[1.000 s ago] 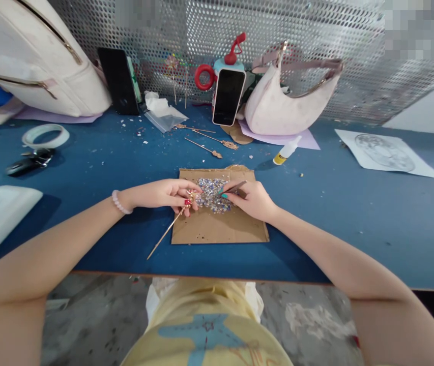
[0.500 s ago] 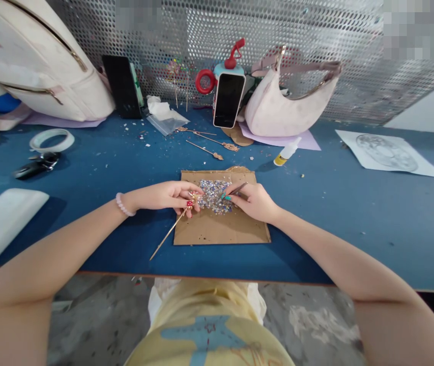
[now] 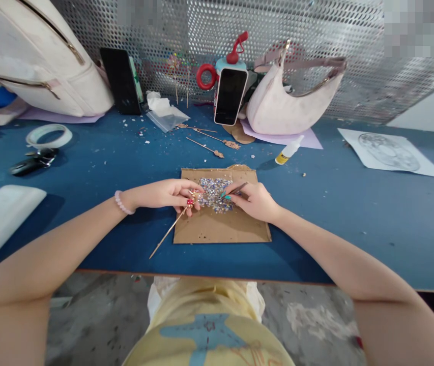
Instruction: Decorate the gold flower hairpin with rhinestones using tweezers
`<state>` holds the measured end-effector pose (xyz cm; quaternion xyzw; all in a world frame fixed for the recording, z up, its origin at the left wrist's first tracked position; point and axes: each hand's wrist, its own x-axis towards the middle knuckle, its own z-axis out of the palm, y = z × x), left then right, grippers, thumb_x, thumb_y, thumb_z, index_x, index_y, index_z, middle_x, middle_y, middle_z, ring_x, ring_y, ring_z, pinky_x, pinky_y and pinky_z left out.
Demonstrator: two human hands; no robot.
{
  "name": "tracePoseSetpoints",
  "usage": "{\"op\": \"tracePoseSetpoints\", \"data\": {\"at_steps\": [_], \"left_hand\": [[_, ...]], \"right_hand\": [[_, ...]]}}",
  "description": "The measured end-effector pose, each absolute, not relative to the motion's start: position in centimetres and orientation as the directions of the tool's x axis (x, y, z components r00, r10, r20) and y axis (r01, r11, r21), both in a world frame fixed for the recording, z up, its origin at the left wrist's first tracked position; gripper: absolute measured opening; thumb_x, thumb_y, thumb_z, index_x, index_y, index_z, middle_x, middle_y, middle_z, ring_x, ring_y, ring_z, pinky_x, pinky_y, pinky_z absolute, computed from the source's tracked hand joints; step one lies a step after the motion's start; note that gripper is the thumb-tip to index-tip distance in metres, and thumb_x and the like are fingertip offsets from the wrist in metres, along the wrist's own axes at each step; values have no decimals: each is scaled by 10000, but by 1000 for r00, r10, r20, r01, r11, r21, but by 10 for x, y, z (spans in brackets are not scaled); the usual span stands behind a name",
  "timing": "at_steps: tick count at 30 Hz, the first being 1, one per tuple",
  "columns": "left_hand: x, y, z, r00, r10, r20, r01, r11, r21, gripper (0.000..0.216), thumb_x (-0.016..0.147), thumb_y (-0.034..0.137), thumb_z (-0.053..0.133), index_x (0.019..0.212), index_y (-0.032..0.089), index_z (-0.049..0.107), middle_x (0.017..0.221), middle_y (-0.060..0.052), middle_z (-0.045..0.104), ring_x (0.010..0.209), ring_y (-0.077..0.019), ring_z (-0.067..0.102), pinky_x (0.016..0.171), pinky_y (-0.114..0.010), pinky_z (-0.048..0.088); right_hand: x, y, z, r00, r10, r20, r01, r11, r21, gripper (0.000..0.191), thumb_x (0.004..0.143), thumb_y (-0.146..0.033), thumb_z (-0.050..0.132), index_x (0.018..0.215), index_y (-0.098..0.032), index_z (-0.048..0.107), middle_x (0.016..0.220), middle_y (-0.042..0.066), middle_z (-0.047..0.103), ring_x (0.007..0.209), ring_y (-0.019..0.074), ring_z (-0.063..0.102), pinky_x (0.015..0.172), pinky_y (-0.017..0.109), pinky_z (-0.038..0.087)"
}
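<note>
A piece of brown cardboard (image 3: 220, 231) lies on the blue table, bearing a spread of small glittering rhinestones (image 3: 213, 190). At its left side my left hand (image 3: 180, 195) is closed on the ornamented end of a hairpin (image 3: 167, 235), whose long thin shaft slants down toward the table's front edge. Its decorated head is partly covered by my fingers. My right hand (image 3: 253, 201) pinches dark tweezers (image 3: 241, 187) over the right part of the rhinestones. Whether the tweezer tips hold a stone is too small to tell.
Behind the cardboard lie several more hairpins (image 3: 206, 147). A small glue bottle (image 3: 289, 151) stands or leans at right. Farther back are a phone (image 3: 231, 96), a pale handbag (image 3: 296, 109) and a backpack (image 3: 75, 81). Tape (image 3: 49, 137) and a white block (image 3: 5, 221) sit left; a printed sheet (image 3: 392, 152) lies right.
The view has shifted slightly. Both hands keep almost the same place and grip, with the tweezers still at the rhinestones.
</note>
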<state>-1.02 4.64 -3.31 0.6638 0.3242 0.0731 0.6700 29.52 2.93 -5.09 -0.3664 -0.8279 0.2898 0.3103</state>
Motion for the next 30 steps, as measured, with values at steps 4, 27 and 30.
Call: {"op": "tracePoseSetpoints", "data": {"at_steps": [4,27,30], "left_hand": [[-11,47,-35,791,520,-322,315,105,943,570,984,296,662,1500,180,449,1231,-159,763,896,-183,765,720,-275,552],[-9,46,-34,778,535,-329,329,99,939,593,954,293,688,1491,172,468,1216,-154,777,888,-197,775,707,-280,563],[-10,47,-35,782,531,-326,324,100,941,559,969,287,674,1481,181,477,1219,-147,776,885,-188,775,710,-273,564]], "right_hand": [[295,29,-51,-539,785,305,425,567,-706,153,938,-227,588,929,-215,739,1034,50,804,889,186,752,834,326,594],[294,29,-50,-520,795,313,435,561,-704,148,933,-211,587,925,-227,735,1027,31,809,883,178,761,832,316,602],[292,30,-50,-523,791,317,432,567,-702,156,933,-200,593,895,-230,741,1033,29,811,947,190,769,884,327,610]]}}
